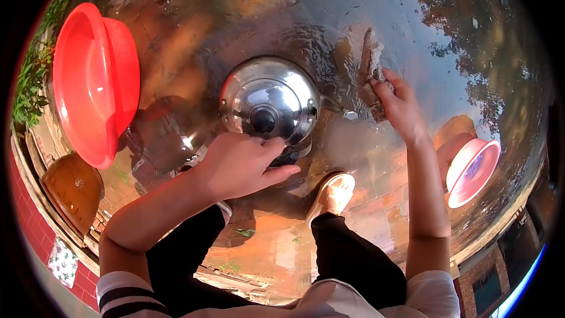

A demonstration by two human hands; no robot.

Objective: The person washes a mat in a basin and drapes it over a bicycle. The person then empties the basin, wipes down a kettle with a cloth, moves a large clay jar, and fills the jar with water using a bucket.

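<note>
Here's your left hand (pixel 244 164), fingers wrapped on the black handle (pixel 288 158) of the stainless-steel kettle (pixel 272 91), which sits right in front of you, lid up, spout (pixel 336 106) pointing to your right; whether its base touches the wet ground (pixel 376 168), you cannot tell from here. Your right hand (pixel 401 105) pinches a crumpled rag (pixel 372 73) out past the spout, and there's the danger: swing it back low and it could snag that spout and twist the kettle in your grip. Watch that handle, too; wet fingers could slide, letting the rounded body roll or drop toward your shoe (pixel 334 193). Shift your feet carelessly and the slick surface could take your footing.
</note>
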